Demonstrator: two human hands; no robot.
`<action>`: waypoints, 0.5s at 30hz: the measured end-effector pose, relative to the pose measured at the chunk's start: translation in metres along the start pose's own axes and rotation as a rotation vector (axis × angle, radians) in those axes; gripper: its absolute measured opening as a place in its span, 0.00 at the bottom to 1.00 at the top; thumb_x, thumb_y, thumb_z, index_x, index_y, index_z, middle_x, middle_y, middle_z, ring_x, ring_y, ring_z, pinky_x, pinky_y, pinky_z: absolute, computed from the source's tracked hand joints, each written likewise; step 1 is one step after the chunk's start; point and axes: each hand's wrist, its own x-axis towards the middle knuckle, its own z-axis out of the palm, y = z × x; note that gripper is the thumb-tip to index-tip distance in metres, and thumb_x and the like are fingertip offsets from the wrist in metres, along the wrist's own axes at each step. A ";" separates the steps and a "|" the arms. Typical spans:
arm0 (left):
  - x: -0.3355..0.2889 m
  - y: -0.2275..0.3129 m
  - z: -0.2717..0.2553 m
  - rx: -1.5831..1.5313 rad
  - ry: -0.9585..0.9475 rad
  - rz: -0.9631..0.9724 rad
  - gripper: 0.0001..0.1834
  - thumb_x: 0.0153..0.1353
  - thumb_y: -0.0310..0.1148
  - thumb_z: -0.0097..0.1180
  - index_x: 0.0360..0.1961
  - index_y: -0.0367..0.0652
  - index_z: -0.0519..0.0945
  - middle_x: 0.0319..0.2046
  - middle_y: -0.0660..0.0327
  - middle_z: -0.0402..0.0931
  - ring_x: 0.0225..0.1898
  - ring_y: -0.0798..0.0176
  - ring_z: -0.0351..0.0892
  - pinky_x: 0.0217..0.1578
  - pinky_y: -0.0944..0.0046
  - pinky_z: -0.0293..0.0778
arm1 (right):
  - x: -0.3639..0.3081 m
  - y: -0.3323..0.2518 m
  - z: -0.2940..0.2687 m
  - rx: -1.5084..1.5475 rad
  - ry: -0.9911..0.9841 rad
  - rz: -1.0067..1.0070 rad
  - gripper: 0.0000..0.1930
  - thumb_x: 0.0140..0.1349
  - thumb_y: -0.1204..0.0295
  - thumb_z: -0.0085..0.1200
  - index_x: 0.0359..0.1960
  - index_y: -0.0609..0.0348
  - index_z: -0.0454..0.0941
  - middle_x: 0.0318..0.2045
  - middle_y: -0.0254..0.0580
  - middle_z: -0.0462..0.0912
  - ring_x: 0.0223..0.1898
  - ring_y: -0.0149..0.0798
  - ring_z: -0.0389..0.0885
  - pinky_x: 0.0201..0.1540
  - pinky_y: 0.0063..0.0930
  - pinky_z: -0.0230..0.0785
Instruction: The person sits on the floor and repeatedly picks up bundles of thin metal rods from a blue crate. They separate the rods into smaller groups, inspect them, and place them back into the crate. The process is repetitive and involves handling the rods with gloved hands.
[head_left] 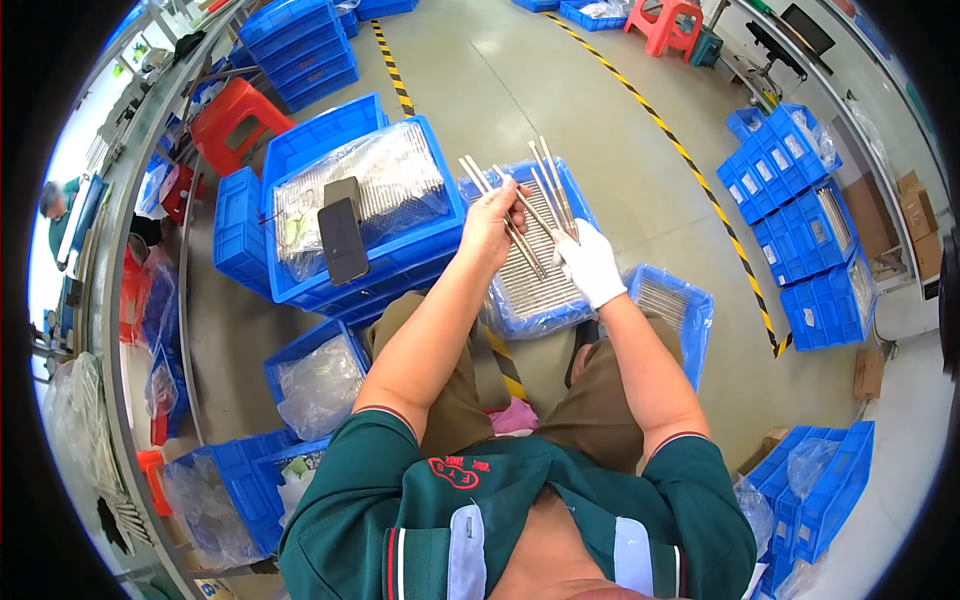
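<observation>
**Rods in both grips, held over the middle tray**

Key relation, left to right: our left grip (489, 224), a bare hand, is closed around the left rods (521, 243) about mid-length. Their long axis slants from far-left to near-right, near ends over the middle tray (540, 324). Our right grip (592, 263), white-gloved, is pinched on the right rods (551, 188) by their near ends; these point away from us, leaning a little left. So the two sets converge toward us, with the left set's near ends just left of the gloved fingers. The tray rods (528, 288) lie below and between both grips, running side to side, so roughly crosswise to the held ones. Neither grip is clearly nearer to them.

Counts, left to right:
- Red stool (232, 122): one on our left, another far off at upper right.
- Left crate (410, 266): one, with bagged rods (400, 180) in it; too many to count. On the bag, one black phone (343, 245) and one dark block (342, 190).
- Left rods: two at least; overlap hides the exact number.
- Middle tray: one; its rods are too dense to count.
- Right rods: three or so, can't confirm.
- Right tray (701, 318): one, beside our knee, more rods inside, uncounted.
</observation>
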 end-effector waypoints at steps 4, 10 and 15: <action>-0.007 -0.019 0.012 -0.054 -0.058 -0.079 0.15 0.64 0.42 0.53 0.35 0.39 0.77 0.20 0.69 0.64 0.19 0.73 0.62 0.22 0.70 0.63 | 0.009 0.003 0.004 -0.023 0.101 -0.035 0.09 0.61 0.67 0.52 0.32 0.61 0.72 0.18 0.36 0.75 0.21 0.28 0.72 0.26 0.26 0.65; -0.013 -0.011 0.014 0.056 -0.029 -0.103 0.12 0.63 0.40 0.54 0.35 0.41 0.77 0.20 0.70 0.62 0.16 0.78 0.56 0.18 0.75 0.57 | 0.007 0.001 0.001 -0.155 0.166 -0.058 0.11 0.60 0.66 0.54 0.32 0.62 0.72 0.19 0.41 0.76 0.21 0.32 0.74 0.27 0.28 0.66; -0.030 -0.027 0.029 0.291 -0.009 -0.148 0.12 0.64 0.41 0.51 0.28 0.46 0.76 0.16 0.74 0.59 0.14 0.79 0.52 0.15 0.76 0.50 | 0.012 0.009 0.006 -0.226 0.270 -0.128 0.13 0.59 0.65 0.55 0.33 0.63 0.71 0.20 0.45 0.76 0.23 0.36 0.77 0.28 0.32 0.68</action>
